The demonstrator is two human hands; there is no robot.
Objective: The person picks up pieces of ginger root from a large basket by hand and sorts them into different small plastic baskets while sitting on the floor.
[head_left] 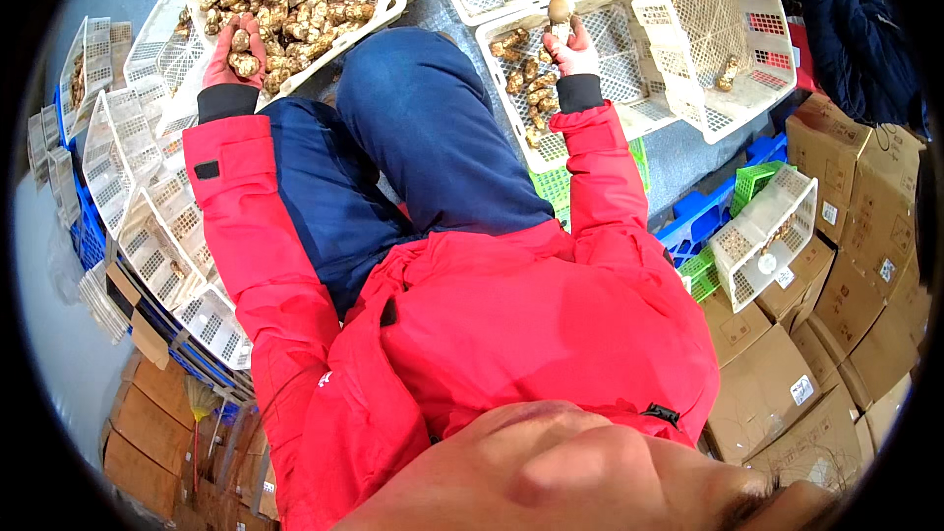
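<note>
My left hand (pixel 218 67) is at the left edge of a white plastic basket (pixel 391 8) heaped with brown and whitish mushrooms. Its fingers curl round a couple of stubby mushrooms (pixel 244 65). Over a second white basket (pixel 615 44), my right hand (pixel 575 54) grips a single mushroom (pixel 560 10) by its lower part, the pale rounded cap upward. Below that hand, several loose mushrooms (pixel 541 96) lie along the left side of the basket. Red sleeves with dark cuffs cover both my arms.
A tilted white basket (pixel 710 49) at right holds a few small pieces. More white baskets (pixel 123 147) stand along the left. Cardboard boxes (pixel 752 374) are stacked at lower right, near a blue pallet (pixel 698 216). A dark garment (pixel 846 29) is at far right.
</note>
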